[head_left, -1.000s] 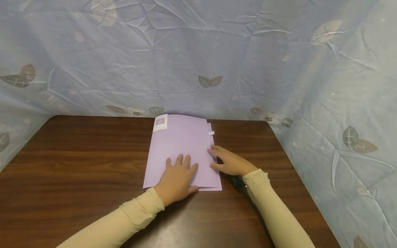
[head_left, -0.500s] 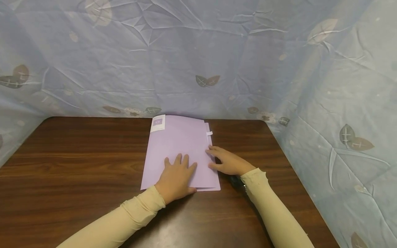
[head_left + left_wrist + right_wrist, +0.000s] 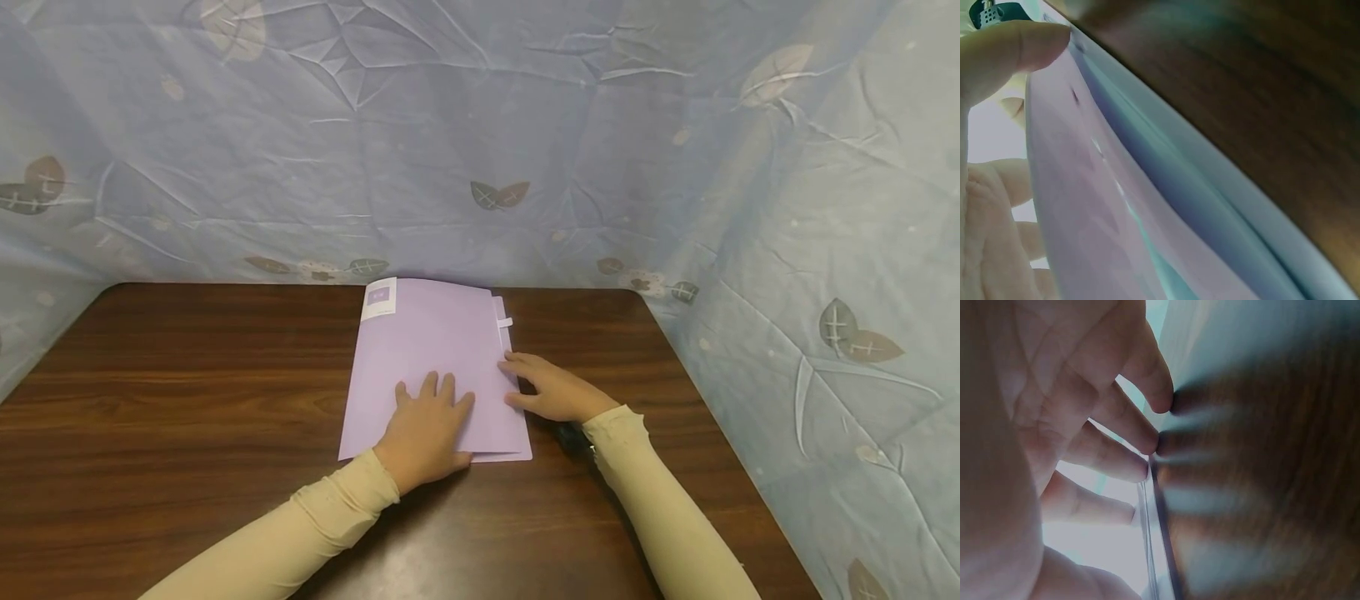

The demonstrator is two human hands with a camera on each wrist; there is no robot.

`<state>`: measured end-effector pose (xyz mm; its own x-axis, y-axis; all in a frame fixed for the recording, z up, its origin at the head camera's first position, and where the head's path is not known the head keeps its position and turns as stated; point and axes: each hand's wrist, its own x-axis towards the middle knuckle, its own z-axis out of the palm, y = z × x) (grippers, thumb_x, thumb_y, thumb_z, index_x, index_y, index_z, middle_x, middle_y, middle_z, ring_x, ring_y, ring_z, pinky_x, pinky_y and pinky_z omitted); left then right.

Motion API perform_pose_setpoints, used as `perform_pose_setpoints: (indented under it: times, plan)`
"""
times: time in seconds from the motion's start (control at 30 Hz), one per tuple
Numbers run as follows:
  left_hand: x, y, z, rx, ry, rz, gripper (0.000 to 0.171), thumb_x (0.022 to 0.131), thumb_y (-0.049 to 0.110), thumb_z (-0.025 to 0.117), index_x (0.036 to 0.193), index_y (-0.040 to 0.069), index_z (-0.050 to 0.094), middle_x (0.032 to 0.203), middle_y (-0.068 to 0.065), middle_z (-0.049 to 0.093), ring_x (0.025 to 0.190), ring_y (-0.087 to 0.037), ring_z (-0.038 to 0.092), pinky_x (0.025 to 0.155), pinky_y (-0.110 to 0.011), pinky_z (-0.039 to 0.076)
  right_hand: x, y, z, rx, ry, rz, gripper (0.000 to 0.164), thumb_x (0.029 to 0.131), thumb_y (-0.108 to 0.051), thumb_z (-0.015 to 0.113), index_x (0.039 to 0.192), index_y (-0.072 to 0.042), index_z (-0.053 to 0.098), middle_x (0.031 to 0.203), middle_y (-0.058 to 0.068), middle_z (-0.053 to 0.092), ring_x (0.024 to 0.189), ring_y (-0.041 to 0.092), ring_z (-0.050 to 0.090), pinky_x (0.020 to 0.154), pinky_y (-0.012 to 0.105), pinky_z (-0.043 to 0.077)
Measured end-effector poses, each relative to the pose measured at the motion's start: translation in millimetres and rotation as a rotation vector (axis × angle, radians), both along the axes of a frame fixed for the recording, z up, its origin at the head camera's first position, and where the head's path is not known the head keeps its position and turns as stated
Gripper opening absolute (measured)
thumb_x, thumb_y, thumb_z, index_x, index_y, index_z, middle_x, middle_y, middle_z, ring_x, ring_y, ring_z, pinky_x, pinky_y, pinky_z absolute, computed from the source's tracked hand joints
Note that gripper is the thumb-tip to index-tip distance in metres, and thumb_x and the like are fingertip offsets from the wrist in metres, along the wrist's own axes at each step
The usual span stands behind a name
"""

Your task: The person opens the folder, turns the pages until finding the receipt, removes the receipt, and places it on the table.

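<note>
A purple folder (image 3: 435,350) with a white label (image 3: 379,298) at its top left lies on the dark wooden table. My left hand (image 3: 427,433) rests on its lower part, fingers spread; in the left wrist view the thumb (image 3: 1016,50) touches the near edge, where the cover (image 3: 1085,187) stands slightly apart from the layers beneath. At the folder's right edge, my right hand (image 3: 555,390) touches with extended fingers. The right wrist view has its fingertips (image 3: 1160,403) against the table and the folder's edge (image 3: 1154,537). A small white tab (image 3: 505,322) sticks out on the right side.
The wooden table (image 3: 210,392) spreads out on both sides of the folder. A patterned cloth (image 3: 420,142) hangs behind it and along the right side. A dark object (image 3: 572,437), partly hidden, sits at the right wrist.
The whole head view has shifted slightly, with the folder and backdrop a little further left. Both hands keep nearly the same places on the folder.
</note>
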<state>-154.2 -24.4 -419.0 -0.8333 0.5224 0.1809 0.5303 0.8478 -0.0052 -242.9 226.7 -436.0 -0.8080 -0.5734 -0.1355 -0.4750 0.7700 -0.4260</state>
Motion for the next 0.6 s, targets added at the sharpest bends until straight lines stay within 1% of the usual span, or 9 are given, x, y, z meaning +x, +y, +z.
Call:
perform_pose_setpoints:
  times: [0.13,0.23,0.3,0.37,0.47,0.6]
  plan:
    - [-0.9,1.3,-0.4,0.022,0.032,0.004,0.075,0.071,0.056,0.086,0.129,0.011,0.068,0.128,-0.024,0.063,0.123,-0.043,0.058,0.084,-0.069,0.05,-1.5,1.8,-0.6,-0.01,-0.001,0.001,0.065,0.103,-0.036,0.063,0.159,-0.01,0.041,0.167,0.013,0.034,0.155,0.031,0.029,0.123,0.052,0.027]
    - [-1.9,2.4,-0.1,0.055,0.056,0.014,0.071,0.07,0.053,0.085,0.124,0.01,0.069,0.123,-0.023,0.064,0.118,-0.042,0.059,0.08,-0.068,0.051,-2.6,4.1,-0.7,-0.041,0.006,-0.008,0.064,0.104,-0.03,0.062,0.159,-0.006,0.04,0.164,0.014,0.038,0.153,0.031,0.033,0.123,0.051,0.028]
    - [-2.9,3.1,0.2,0.072,0.059,0.023,0.07,0.071,0.052,0.084,0.124,0.009,0.069,0.122,-0.023,0.064,0.117,-0.042,0.06,0.08,-0.068,0.051,-3.6,6.0,-1.4,-0.051,0.019,-0.013,0.063,0.104,-0.025,0.061,0.159,-0.004,0.039,0.163,0.015,0.04,0.152,0.031,0.035,0.123,0.05,0.028]
    - [-3.5,3.3,1.5,0.09,0.059,0.029,0.07,0.072,0.052,0.082,0.126,0.008,0.068,0.123,-0.023,0.064,0.117,-0.043,0.059,0.08,-0.067,0.051,-4.8,7.1,-1.9,-0.063,0.027,-0.011,0.062,0.104,-0.023,0.061,0.159,-0.005,0.038,0.162,0.014,0.042,0.151,0.03,0.037,0.123,0.049,0.029]
    - [-5.0,2.7,3.7,0.119,0.055,0.034,0.072,0.074,0.052,0.081,0.13,0.008,0.067,0.124,-0.024,0.064,0.117,-0.044,0.059,0.08,-0.067,0.052,-6.1,7.3,-2.3,-0.071,0.026,-0.002,0.063,0.104,-0.026,0.062,0.16,-0.009,0.038,0.162,0.011,0.043,0.151,0.028,0.038,0.123,0.047,0.029]
    - [-7.0,0.3,7.8,0.16,0.046,0.029,0.074,0.076,0.052,0.081,0.133,0.008,0.065,0.125,-0.024,0.063,0.119,-0.045,0.058,0.081,-0.067,0.052,-6.2,6.1,-1.7,-0.087,0.017,0.007,0.062,0.102,-0.029,0.065,0.157,-0.01,0.044,0.161,0.012,0.043,0.151,0.03,0.037,0.123,0.05,0.029]
